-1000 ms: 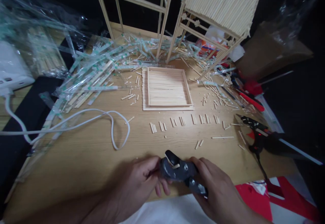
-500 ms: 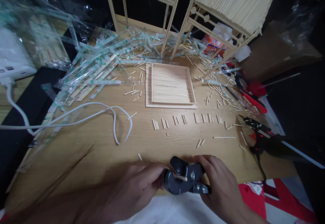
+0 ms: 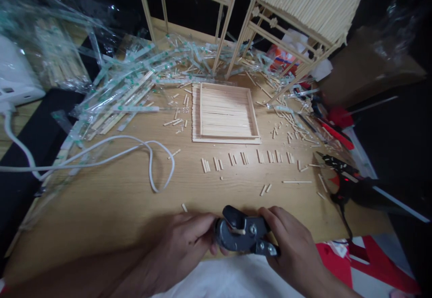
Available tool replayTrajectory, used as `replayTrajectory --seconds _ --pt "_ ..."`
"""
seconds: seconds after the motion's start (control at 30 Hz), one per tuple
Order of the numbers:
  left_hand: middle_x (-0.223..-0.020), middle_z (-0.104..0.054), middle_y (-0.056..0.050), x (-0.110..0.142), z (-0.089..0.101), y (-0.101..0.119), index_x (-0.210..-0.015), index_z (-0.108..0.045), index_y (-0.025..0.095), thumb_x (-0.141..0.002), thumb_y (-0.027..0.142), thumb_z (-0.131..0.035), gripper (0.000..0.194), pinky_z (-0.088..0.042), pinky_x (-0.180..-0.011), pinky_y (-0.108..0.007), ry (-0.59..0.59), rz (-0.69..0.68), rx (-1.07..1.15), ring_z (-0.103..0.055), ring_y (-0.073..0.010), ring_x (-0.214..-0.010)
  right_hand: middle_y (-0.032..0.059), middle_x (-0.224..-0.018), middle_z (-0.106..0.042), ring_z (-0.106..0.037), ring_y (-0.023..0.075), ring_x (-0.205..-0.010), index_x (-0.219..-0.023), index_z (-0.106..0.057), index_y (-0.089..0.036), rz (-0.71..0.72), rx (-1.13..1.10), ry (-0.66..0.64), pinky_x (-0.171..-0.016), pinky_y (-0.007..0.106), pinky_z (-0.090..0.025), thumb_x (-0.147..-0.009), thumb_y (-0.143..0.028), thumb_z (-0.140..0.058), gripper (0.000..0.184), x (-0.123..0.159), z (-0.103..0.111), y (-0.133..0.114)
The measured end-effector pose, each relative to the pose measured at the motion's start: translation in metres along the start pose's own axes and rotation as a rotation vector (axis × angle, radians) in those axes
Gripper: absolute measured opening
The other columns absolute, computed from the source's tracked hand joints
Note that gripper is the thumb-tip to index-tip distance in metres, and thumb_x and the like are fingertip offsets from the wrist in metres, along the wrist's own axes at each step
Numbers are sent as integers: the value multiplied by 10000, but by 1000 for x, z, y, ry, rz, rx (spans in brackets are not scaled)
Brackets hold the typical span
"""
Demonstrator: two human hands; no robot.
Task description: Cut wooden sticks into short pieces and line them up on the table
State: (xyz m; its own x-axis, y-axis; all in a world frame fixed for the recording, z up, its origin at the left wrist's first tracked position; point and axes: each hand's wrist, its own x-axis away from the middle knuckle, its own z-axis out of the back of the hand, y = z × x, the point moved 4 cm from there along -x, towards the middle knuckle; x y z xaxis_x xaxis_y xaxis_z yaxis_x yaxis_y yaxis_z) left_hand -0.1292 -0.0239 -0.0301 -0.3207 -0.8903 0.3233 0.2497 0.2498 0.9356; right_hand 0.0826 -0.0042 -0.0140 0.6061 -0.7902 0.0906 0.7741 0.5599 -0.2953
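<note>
Right hand (image 3: 293,244) closed round black metal hand cutter (image 3: 236,240); left hand (image 3: 187,241) at its head, cannot tell what it grips. Short pale wooden stick (image 3: 239,232) between blades, cut seemingly unfinished; cut pale wooden pieces (image 3: 260,156) grouped beyond, before rimmed square pale-stick panel (image 3: 229,137)

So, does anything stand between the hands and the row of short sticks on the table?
From left hand and right hand to the row, nothing tall: just a tiny offcut, a few loose short sticks and one longer stick lying on the table.
</note>
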Motion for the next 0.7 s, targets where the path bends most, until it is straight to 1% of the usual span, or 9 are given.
replayTrajectory --seconds 0.07,0.13,0.23,0.27,0.33,0.43,0.47,0.57,0.7 --pt "-663 -675 34 0 -3 -2 -665 -645 207 -787 124 -495 211 -438 -631 -197 -37 61 86 -624 -131 -656 56 -828 -577 -573 186 -704 -1122 -425 -206 -22 -29 -44 -615 284 -457 -732 -101 -453 406 1 -2 1" --pt "-656 -670 24 -2 -9 -4 -703 -633 195 -787 126 -468 198 -463 -635 -217 -69 138 238 -635 -138 -656 46 -815 -582 -581 178 -702 -1124 -432 -215 -54 -78 -112 -622 274 -451 -739 -86 -442 406 4 -4 2" --pt "-627 -645 1 -5 -20 -6 -713 -596 158 -777 196 -490 129 -469 -527 -224 -88 262 498 -626 -138 -559 38 -853 -607 -602 172 -750 -1110 -444 -230 -123 -203 -243 -660 264 -450 -721 -58 -433 425 9 -7 3" --pt "-636 -639 -4 -6 -24 -6 -716 -584 149 -769 229 -516 118 -460 -492 -218 -94 297 566 -623 -134 -535 33 -870 -615 -608 170 -769 -1084 -452 -234 -152 -256 -291 -668 258 -448 -720 -57 -435 405 11 -7 3" --pt "-646 -627 -6 -8 -30 -8 -704 -562 138 -750 295 -573 163 -446 -454 -205 -116 357 664 -623 -128 -506 18 -873 -630 -616 162 -773 -1009 -466 -239 -211 -360 -388 -654 240 -444 -746 -84 -448 306 14 -9 2" --pt "-631 -615 -5 -10 -35 -12 -709 -539 128 -727 377 -637 268 -444 -443 -198 -160 414 742 -632 -132 -499 0 -812 -641 -618 144 -686 -912 -463 -239 -281 -452 -484 -581 217 -422 -846 -204 -438 79 15 -9 -2" --pt "-634 -618 -8 -10 -35 -14 -722 -537 125 -725 393 -648 289 -448 -447 -198 -167 418 753 -638 -135 -504 -2 -793 -643 -615 140 -656 -893 -459 -239 -295 -466 -501 -560 213 -413 -874 -252 -421 44 14 -10 -3" --pt "-672 -639 -27 -13 -34 -19 -775 -547 116 -750 411 -644 311 -465 -475 -204 -185 411 772 -653 -139 -534 -2 -767 -650 -614 135 -614 -861 -453 -240 -326 -494 -528 -534 208 -397 -905 -337 -394 122 11 -10 -5" --pt "-693 -651 -39 -14 -34 -22 -776 -544 116 -731 439 -666 348 -479 -503 -217 -200 451 784 -659 -143 -555 -1 -768 -660 -626 139 -636 -870 -468 -242 -340 -538 -537 -543 204 -402 -892 -308 -421 84 8 -11 -6"
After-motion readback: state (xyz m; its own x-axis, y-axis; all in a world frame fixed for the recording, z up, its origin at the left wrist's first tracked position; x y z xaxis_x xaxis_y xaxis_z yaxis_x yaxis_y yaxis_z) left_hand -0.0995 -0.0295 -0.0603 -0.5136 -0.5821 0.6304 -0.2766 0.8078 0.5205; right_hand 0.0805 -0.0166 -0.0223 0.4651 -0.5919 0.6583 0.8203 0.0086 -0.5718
